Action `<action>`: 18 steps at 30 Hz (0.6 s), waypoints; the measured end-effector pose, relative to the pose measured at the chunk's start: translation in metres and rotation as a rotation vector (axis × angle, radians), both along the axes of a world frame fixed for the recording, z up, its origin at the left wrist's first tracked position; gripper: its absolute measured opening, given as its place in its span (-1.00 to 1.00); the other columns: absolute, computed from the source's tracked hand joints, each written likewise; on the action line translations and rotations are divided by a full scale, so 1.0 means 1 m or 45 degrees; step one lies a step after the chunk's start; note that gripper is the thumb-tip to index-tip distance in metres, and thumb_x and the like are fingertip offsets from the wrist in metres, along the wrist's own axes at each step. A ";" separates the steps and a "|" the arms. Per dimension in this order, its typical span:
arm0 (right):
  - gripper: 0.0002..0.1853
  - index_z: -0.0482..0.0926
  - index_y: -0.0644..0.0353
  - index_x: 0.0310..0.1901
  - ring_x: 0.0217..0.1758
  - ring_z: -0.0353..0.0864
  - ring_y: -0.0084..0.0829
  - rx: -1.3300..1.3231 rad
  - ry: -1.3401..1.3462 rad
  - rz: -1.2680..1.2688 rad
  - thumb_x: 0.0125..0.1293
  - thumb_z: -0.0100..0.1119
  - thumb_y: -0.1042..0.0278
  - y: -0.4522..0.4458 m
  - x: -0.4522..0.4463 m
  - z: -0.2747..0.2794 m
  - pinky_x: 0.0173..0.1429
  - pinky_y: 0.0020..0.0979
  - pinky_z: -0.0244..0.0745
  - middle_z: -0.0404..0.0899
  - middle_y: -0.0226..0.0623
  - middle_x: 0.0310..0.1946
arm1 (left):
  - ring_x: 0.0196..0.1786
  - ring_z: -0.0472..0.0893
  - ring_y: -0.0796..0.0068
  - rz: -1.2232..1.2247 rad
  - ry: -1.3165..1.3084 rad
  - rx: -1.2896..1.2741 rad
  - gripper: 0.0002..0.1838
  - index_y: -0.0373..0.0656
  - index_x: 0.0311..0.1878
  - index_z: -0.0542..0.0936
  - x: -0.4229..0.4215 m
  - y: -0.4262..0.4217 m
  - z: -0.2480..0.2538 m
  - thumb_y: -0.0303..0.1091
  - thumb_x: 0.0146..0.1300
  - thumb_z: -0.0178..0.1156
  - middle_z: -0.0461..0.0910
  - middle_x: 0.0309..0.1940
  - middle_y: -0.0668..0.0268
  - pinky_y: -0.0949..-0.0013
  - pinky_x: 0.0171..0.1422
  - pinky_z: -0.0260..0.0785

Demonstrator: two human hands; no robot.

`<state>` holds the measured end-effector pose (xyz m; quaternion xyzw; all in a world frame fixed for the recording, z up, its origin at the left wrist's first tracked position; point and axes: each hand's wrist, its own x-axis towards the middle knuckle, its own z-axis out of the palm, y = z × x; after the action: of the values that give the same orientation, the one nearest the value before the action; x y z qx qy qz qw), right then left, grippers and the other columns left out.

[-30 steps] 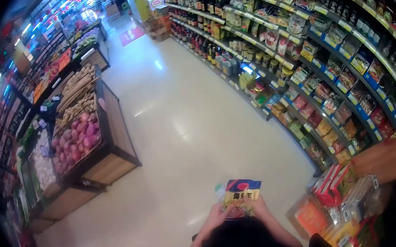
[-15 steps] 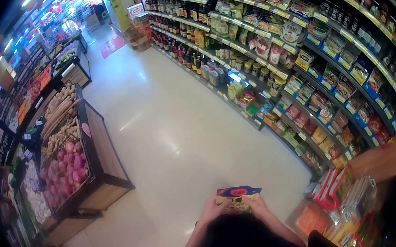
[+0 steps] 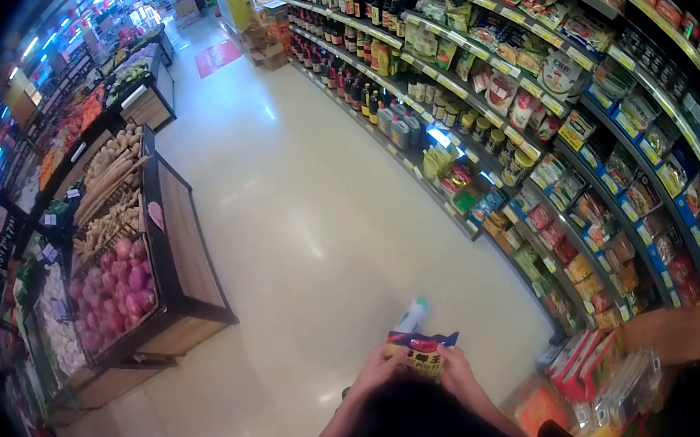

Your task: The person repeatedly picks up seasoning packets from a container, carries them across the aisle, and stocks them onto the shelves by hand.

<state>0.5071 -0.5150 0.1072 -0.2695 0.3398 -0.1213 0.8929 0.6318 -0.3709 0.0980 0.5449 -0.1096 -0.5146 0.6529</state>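
A small blue and yellow printed food packet is held up in front of my dark top, its printed face towards me. My left hand is closed on the packet's left side, the thumb lying over the front. On the opposite edge, my right hand pinches the packet between thumb and fingers. The lower part of the packet is partly hidden against my dark clothing. Just beyond it a white and green shoe shows on the floor.
At left stands a wooden produce stand with red onions and root vegetables. Shelves of bottles and packets curve along the right. Boxed goods sit close at my lower right. Pale floor runs between, towards cardboard boxes.
The shoe has come into view beyond the packet. The packet now shows more of its yellow front. The shelves and produce stand have shifted slightly in view; both hands keep their hold.
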 end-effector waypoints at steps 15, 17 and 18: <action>-0.85 0.53 0.25 -0.21 -0.22 0.52 -0.62 -0.796 0.062 -0.310 0.36 0.15 0.33 -0.146 0.106 -0.001 -0.10 -0.54 0.44 0.54 -0.42 -0.29 | -0.24 0.52 0.56 -0.153 -0.630 -0.025 -0.78 -0.30 -0.08 0.59 0.119 -0.175 0.012 -0.36 0.30 0.16 0.50 -0.25 0.38 0.46 -0.15 0.41; -0.82 0.49 0.28 -0.17 -0.20 0.45 -0.64 -0.961 0.067 -0.286 0.35 0.16 0.34 -0.177 0.114 0.009 -0.06 -0.57 0.39 0.46 -0.47 -0.30 | -0.22 0.50 0.55 -0.116 -0.562 -0.246 -0.79 -0.32 -0.09 0.57 0.126 -0.207 0.009 -0.39 0.30 0.15 0.47 -0.24 0.39 0.45 -0.13 0.40; -0.80 0.49 0.30 -0.16 -0.20 0.46 -0.63 -1.016 0.072 -0.246 0.34 0.17 0.34 -0.192 0.117 0.012 -0.06 -0.57 0.40 0.47 -0.46 -0.31 | -0.22 0.51 0.56 -0.108 -0.458 -0.232 -0.81 -0.33 -0.13 0.56 0.132 -0.220 0.007 -0.40 0.31 0.12 0.52 -0.24 0.37 0.46 -0.10 0.40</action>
<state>0.6242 -0.7072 0.1193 -0.5647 0.3141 -0.3193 0.6932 0.7636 -0.5913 0.1055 0.5616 -0.2933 -0.4239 0.6471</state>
